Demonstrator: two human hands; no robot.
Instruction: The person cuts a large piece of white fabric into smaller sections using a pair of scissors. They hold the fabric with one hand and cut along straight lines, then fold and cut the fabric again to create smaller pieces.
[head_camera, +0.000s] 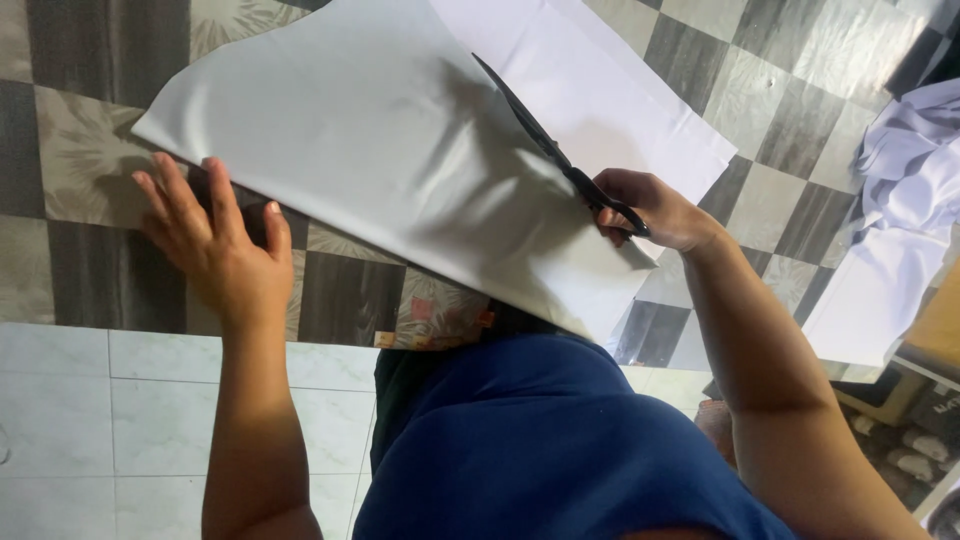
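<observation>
A large sheet of white fabric (380, 130) lies spread over a table with a grey checkered cover (90, 150). My right hand (650, 210) grips black scissors (545, 140), whose long blades point up and left across the fabric. My left hand (215, 245) lies flat with fingers spread on the table cover, at the fabric's near left edge, fingertips touching or just under that edge. A second white layer (620, 90) shows beyond the scissors.
Bunched white cloth (910, 170) sits at the right edge of the table. Pale floor tiles (120, 420) lie below the table's near edge. My blue garment (540, 440) fills the lower middle. Dark clutter (900, 440) is at the lower right.
</observation>
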